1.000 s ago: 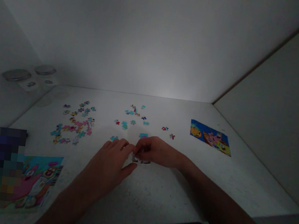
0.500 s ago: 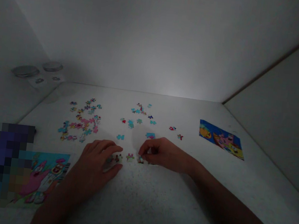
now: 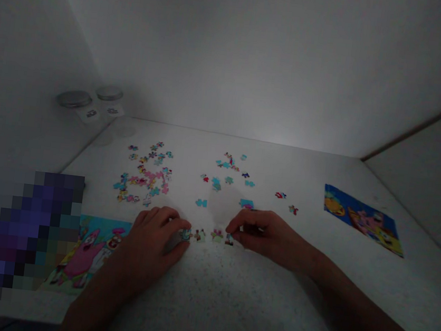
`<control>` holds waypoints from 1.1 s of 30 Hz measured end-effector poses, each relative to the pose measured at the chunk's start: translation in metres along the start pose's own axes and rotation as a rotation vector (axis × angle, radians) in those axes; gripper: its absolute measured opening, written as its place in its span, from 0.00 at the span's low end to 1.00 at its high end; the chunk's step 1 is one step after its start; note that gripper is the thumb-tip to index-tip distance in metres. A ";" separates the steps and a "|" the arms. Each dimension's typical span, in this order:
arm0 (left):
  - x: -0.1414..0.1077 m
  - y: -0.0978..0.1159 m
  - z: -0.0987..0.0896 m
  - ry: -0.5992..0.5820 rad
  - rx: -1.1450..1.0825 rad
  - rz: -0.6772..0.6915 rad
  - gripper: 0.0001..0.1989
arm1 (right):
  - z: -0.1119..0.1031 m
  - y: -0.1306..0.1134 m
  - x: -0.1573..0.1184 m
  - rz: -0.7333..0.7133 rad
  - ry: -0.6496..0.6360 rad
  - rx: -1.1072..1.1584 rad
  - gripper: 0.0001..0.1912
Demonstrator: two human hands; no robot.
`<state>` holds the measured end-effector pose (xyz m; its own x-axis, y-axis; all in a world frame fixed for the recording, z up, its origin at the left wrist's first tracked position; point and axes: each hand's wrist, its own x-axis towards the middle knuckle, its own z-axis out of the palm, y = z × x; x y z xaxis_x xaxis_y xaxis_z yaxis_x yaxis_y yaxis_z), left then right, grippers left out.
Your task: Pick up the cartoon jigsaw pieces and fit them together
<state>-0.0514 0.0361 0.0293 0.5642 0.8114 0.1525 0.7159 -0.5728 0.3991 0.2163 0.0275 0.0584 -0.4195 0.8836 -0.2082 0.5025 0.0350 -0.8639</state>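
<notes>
Print on the jar labels (image 3: 91,113) is too small to read.

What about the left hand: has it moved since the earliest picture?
Yes, leftward: the left hand extended right of the lone cyan puzzle piece, and now ends left of it.

Both forearms enter from the lower edge of the view, sleeves not seen, and converge toward the middle. Left forearm (image 3: 101,285) runs up and to the right; left hand (image 3: 154,237) is low, back of hand up, knuckles bent. Its index finger and thumb reach to the right with a gap between their tips; the other fingers curl beside the index. Right forearm (image 3: 363,309) is seen over a longer stretch, slanting up and to the left from the lower right corner. Right hand (image 3: 231,232) is turned thumb side toward the camera, index finger arched, its tip close to the thumb tip; contact between tips unclear. Hands well apart, at about equal height in view, fingertips facing each other.
</notes>
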 end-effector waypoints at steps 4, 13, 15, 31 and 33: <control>0.000 -0.003 -0.003 -0.004 -0.001 -0.015 0.09 | 0.016 -0.011 0.005 -0.013 0.029 0.018 0.06; -0.003 0.011 -0.005 0.077 -0.100 0.085 0.13 | 0.029 -0.027 0.029 -0.142 -0.017 -0.281 0.06; -0.001 0.013 -0.004 0.034 -0.082 0.086 0.12 | 0.023 -0.024 0.027 -0.205 0.002 -0.378 0.07; 0.003 0.014 0.004 0.012 0.004 0.018 0.11 | 0.038 -0.017 0.019 -0.254 0.040 -0.528 0.03; 0.003 0.014 0.005 0.018 0.005 0.016 0.11 | 0.037 -0.017 0.018 -0.274 0.036 -0.522 0.04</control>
<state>-0.0377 0.0300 0.0311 0.5684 0.8039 0.1750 0.7088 -0.5865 0.3919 0.1720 0.0258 0.0517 -0.5650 0.8250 0.0143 0.6888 0.4811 -0.5424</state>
